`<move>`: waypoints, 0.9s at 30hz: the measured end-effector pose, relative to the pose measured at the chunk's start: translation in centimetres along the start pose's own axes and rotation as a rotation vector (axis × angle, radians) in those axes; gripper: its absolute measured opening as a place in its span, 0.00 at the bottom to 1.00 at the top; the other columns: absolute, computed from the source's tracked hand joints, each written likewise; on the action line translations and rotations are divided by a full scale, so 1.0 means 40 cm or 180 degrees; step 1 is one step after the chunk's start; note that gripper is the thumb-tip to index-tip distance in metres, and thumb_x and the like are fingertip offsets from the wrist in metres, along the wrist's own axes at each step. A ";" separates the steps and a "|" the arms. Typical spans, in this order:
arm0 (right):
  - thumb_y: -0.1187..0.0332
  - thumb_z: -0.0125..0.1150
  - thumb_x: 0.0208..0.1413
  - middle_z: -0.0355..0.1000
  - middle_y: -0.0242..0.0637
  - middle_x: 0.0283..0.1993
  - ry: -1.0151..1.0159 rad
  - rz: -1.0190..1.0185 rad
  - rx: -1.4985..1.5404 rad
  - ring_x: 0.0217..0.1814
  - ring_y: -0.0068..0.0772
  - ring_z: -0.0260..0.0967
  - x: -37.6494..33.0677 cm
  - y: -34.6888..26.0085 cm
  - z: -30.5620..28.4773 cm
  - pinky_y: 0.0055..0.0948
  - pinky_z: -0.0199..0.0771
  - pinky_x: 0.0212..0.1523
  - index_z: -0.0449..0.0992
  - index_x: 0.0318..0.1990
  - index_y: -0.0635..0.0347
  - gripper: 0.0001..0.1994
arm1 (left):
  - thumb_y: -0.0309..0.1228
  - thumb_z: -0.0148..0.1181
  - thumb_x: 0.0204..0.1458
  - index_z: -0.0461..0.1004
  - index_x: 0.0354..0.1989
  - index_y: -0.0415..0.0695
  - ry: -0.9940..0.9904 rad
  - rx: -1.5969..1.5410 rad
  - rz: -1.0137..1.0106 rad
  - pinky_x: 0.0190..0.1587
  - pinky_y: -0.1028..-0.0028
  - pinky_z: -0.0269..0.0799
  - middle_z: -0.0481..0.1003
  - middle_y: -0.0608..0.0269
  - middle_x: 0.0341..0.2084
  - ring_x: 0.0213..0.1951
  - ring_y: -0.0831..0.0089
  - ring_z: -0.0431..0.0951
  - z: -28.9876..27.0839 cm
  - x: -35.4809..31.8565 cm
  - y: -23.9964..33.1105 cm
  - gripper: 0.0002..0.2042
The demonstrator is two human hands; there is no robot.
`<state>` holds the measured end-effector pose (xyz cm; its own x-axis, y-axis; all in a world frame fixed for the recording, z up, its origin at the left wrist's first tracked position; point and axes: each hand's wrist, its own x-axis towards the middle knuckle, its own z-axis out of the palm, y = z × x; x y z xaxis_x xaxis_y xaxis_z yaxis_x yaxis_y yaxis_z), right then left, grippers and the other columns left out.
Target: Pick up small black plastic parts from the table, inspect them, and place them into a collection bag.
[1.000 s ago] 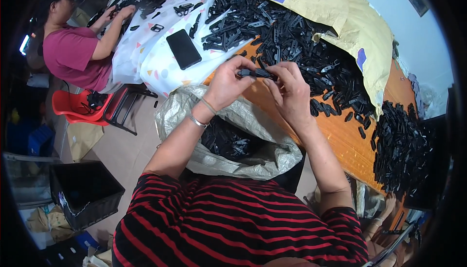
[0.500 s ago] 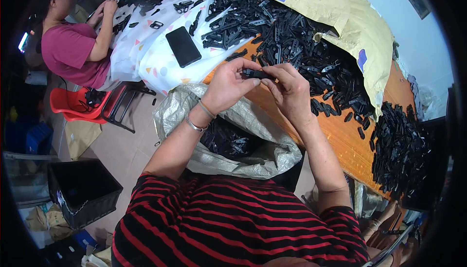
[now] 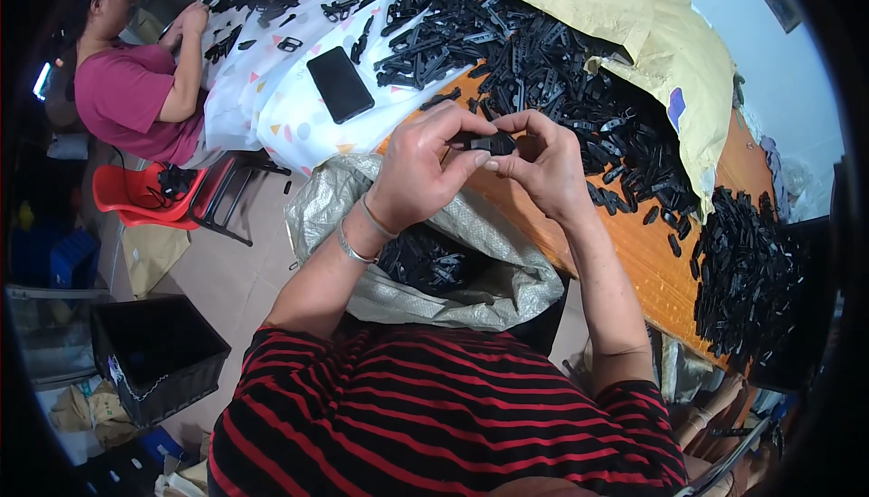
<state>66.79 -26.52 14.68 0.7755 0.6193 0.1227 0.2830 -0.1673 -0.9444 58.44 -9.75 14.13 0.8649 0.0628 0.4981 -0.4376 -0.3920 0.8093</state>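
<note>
Between my two hands is a small black plastic part (image 3: 494, 143), held above the near edge of the wooden table. My left hand (image 3: 427, 160) pinches it from the left with thumb and fingers. From the right, my right hand (image 3: 545, 164) grips its other end, thumb below and fingertips on top. Fingers cover much of the part, so its exact kind is unclear. Below my hands a woven sack (image 3: 520, 287) hangs open with black parts (image 3: 421, 260) inside. A large heap of similar black parts (image 3: 534, 62) lies just beyond.
Across the table are a black phone (image 3: 340, 85) on a patterned white cover (image 3: 290, 126), large paper sacks (image 3: 625, 8), and another black heap (image 3: 747, 280) at right. A co-worker (image 3: 136, 90) sits at left by a red chair (image 3: 145, 194). A black crate (image 3: 158, 357) stands on the floor.
Both hands have turned the black part, and my right hand's fingers have shifted to its end, with the thumb now underneath. The co-worker's hands have moved slightly.
</note>
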 end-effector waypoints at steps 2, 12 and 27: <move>0.77 0.73 0.44 0.72 0.25 0.30 0.0029 -0.0209 0.0002 0.29 0.10 0.66 0.000 0.027 0.000 0.14 0.67 0.29 0.74 0.38 0.64 0.14 | 0.17 0.61 0.46 0.74 0.39 0.34 -0.0033 0.0104 0.0190 0.41 0.74 0.73 0.75 0.56 0.34 0.37 0.70 0.78 0.000 0.002 0.005 0.10; 0.72 0.73 0.47 0.68 0.22 0.28 0.0094 -0.0141 0.0341 0.28 0.11 0.62 -0.040 0.044 0.062 0.15 0.64 0.28 0.72 0.35 0.61 0.13 | 0.22 0.61 0.50 0.75 0.43 0.36 0.0255 -0.0251 -0.0228 0.35 0.75 0.74 0.78 0.59 0.33 0.34 0.74 0.78 0.003 -0.038 0.010 0.11; 0.72 0.65 0.47 0.74 0.44 0.34 0.0503 -0.0657 -0.2518 0.34 0.46 0.74 -0.042 0.205 -0.084 0.37 0.75 0.34 0.78 0.34 0.61 0.06 | 0.21 0.60 0.51 0.76 0.42 0.39 -0.0747 0.0863 -0.1253 0.37 0.73 0.72 0.77 0.59 0.30 0.32 0.70 0.78 -0.108 -0.147 -0.024 0.10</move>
<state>69.72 -31.51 7.75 0.7180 0.5914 0.3670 0.6955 -0.5884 -0.4125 52.72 -5.79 11.78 0.9962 0.0581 0.0646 -0.0163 -0.6054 0.7958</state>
